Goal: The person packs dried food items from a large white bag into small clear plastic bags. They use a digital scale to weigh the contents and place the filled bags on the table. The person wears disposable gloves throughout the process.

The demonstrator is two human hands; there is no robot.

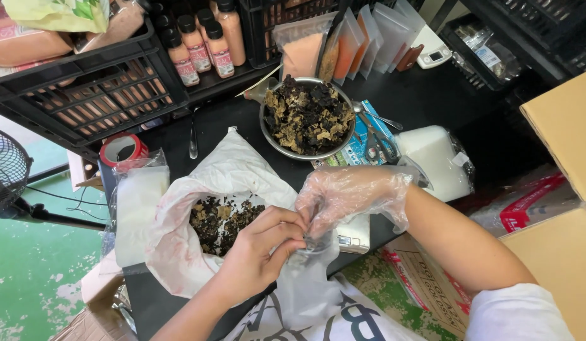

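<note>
A small clear plastic bag (308, 265) hangs at the counter (425, 95) edge, at 6 o'clock from the steel bowl (267, 136); bare left hand (261, 249) and gloved right hand (343, 192) pinch its mouth, with pink-labelled bottles (201, 44) at 11 o'clock

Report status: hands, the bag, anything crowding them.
Bare left hand and plastic-gloved right hand both pinch the small clear plastic pouch at its mouth. Large white bag of dark dried fungus beside. Round metal bowl behind, apart.
</note>
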